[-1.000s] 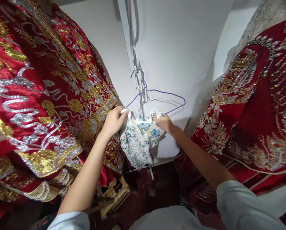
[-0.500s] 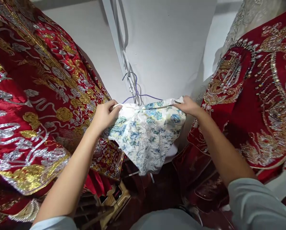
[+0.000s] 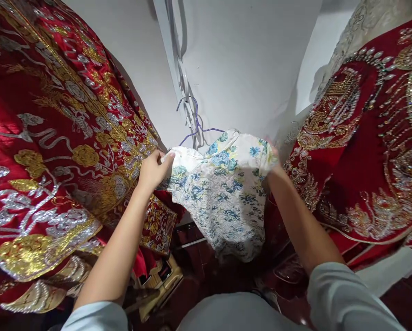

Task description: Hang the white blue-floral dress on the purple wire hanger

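A white short-sleeved blouse (image 3: 226,202) with blue, green and yellow flowers hangs on a purple wire hanger (image 3: 197,122) in front of me. The hanger's hook is on a white metal rack (image 3: 182,78). My left hand (image 3: 155,169) is closed on the blouse's left shoulder, thumb on top and fingers behind the cloth. At the right sleeve is my right hand (image 3: 274,158), smeared by motion and partly covered by fabric, so its fingers do not show clearly. The right shoulder lies spread over the hanger, whose right arm is mostly hidden beneath it.
Red garments with gold and silver embroidery (image 3: 85,156) hang close on the left. A beaded red garment (image 3: 368,161) hangs at the right, beside a pale lace one (image 3: 347,41). A white wall (image 3: 254,69) stands behind. Low at left is a wooden object (image 3: 161,285) on the dark floor.
My right hand has moved down from the blouse's top edge to the sleeve. The right shoulder, folded and stretched before, now lies spread out, and the blouse hangs fuller and lower.
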